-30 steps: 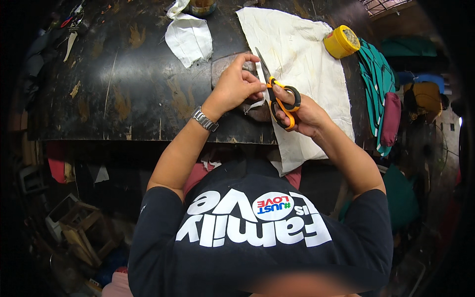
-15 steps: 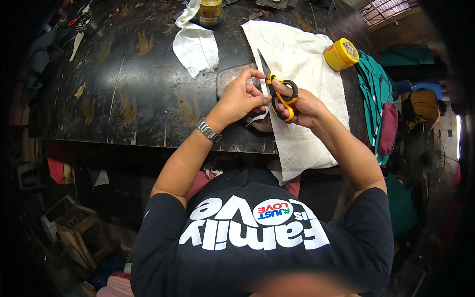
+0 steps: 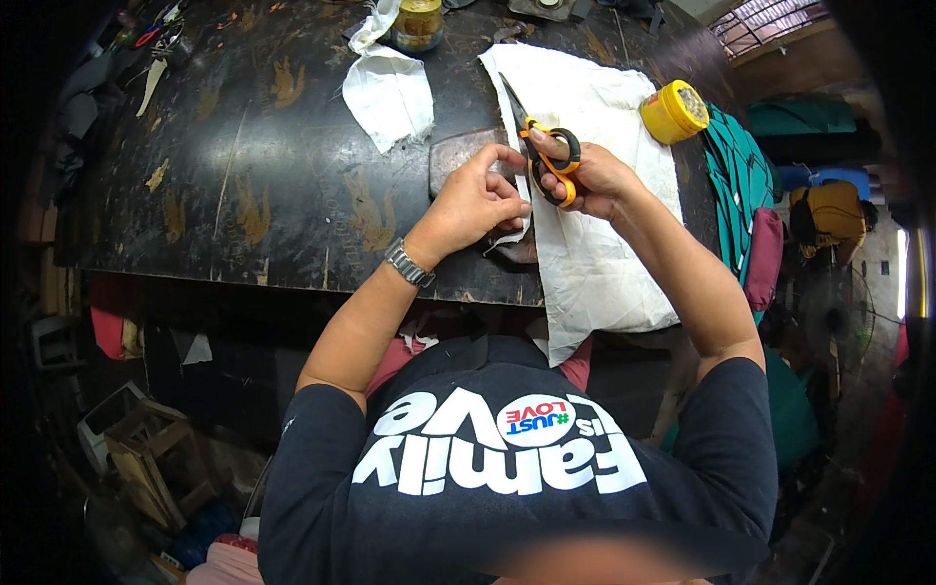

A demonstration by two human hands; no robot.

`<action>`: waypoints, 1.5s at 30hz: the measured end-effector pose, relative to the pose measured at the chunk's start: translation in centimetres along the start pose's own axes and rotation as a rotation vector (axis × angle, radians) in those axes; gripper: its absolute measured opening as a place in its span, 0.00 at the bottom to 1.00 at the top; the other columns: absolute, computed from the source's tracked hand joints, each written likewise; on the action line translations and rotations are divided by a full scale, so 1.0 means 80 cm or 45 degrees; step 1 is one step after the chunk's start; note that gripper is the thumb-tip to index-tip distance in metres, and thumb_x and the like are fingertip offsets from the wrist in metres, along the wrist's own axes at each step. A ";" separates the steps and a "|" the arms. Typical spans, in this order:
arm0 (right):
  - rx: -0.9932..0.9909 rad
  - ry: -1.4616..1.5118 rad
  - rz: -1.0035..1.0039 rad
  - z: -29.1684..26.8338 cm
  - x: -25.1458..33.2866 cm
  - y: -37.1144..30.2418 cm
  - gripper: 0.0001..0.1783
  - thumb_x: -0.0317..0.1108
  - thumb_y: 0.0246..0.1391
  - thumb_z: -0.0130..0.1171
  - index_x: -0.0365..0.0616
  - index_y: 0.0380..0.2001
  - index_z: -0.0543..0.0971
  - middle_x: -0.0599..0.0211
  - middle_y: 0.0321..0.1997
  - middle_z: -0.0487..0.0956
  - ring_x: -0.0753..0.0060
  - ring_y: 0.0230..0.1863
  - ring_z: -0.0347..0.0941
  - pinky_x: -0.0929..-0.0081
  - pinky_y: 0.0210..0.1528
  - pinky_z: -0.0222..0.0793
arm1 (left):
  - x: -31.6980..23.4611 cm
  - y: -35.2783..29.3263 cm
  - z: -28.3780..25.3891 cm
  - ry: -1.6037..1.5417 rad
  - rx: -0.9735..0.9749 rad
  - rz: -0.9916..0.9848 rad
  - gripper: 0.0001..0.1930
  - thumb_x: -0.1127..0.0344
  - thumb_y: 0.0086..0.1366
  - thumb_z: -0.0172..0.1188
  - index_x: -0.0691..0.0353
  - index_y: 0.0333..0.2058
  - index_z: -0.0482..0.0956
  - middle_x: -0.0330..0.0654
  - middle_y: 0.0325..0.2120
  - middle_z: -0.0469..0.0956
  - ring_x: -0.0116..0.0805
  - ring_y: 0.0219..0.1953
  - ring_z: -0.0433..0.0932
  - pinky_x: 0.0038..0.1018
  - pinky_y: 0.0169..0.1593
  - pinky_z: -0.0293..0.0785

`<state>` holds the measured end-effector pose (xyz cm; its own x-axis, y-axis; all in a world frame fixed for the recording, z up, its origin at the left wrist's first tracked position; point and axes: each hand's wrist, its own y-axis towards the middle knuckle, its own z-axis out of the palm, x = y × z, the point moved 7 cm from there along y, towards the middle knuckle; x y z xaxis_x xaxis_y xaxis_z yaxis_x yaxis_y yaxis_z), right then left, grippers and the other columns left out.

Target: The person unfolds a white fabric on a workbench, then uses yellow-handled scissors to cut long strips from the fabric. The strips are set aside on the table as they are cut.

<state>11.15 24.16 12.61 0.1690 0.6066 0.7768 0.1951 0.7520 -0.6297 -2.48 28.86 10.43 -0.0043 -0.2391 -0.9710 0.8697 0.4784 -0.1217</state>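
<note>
A large white cloth (image 3: 624, 258) lies on the dark table, its near corner hanging over the front edge. Along its left edge runs a narrow white strip (image 3: 525, 187), which my left hand (image 3: 476, 200) pinches between thumb and fingers. My right hand (image 3: 603, 183) grips scissors (image 3: 569, 154) with orange and black handles. Their blades point away from me along the cloth's left edge, near my left fingertips. Beneath the strip and my left hand is a flat brown block (image 3: 458, 151), partly covered by the hand and the cloth.
A yellow tub (image 3: 675, 112) sits on the cloth's far right part. Another white cloth piece (image 3: 388, 97) lies farther left, beside a yellow-lidded jar (image 3: 417, 24). Green fabric (image 3: 731, 185) and a maroon bundle (image 3: 763, 258) hang at the table's right edge.
The scissors have shifted slightly away from me and left along the cloth's edge, with my right hand following. My left hand keeps its pinch on the strip, almost in place.
</note>
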 end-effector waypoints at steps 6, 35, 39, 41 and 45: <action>0.252 0.105 0.122 0.014 -0.003 -0.004 0.31 0.65 0.49 0.61 0.42 0.30 0.77 0.71 0.16 0.74 0.80 0.16 0.71 0.85 0.16 0.61 | 0.001 -0.004 0.000 -0.059 0.042 0.012 0.24 0.76 0.60 0.62 0.62 0.53 0.63 0.38 0.26 0.77 0.24 0.28 0.80 0.19 0.33 0.78; 0.048 -0.175 0.029 -0.005 0.035 0.041 0.34 0.70 0.41 0.65 0.47 0.20 0.74 0.70 0.16 0.74 0.80 0.14 0.67 0.84 0.17 0.57 | -0.014 -0.027 -0.001 0.023 0.002 0.169 0.18 0.77 0.60 0.61 0.65 0.48 0.68 0.35 0.26 0.75 0.19 0.29 0.76 0.17 0.34 0.77; 0.022 -0.071 0.066 -0.005 0.045 0.050 0.34 0.70 0.40 0.65 0.46 0.22 0.73 0.69 0.17 0.75 0.78 0.17 0.73 0.85 0.18 0.58 | -0.013 -0.033 0.015 -0.050 0.079 0.179 0.16 0.77 0.60 0.61 0.65 0.46 0.70 0.36 0.26 0.76 0.19 0.28 0.76 0.17 0.33 0.75; 0.022 -0.054 0.041 -0.004 0.050 0.054 0.35 0.70 0.39 0.65 0.46 0.22 0.73 0.69 0.17 0.75 0.77 0.17 0.73 0.84 0.18 0.59 | -0.015 -0.035 0.014 0.070 0.016 0.218 0.15 0.77 0.59 0.61 0.66 0.44 0.71 0.37 0.25 0.77 0.20 0.27 0.76 0.18 0.32 0.75; 0.093 -0.006 -0.085 0.003 0.055 0.061 0.28 0.63 0.45 0.67 0.49 0.21 0.72 0.72 0.17 0.75 0.83 0.16 0.72 0.87 0.16 0.59 | -0.011 -0.037 0.011 0.073 0.011 0.142 0.15 0.77 0.60 0.61 0.63 0.45 0.71 0.34 0.26 0.75 0.18 0.27 0.75 0.16 0.33 0.75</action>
<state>12.64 30.58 12.93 0.1538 0.5558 0.8170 0.1344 0.8073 -0.5746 -4.62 26.88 11.81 0.0651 -0.1362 -0.9885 0.8706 0.4919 -0.0105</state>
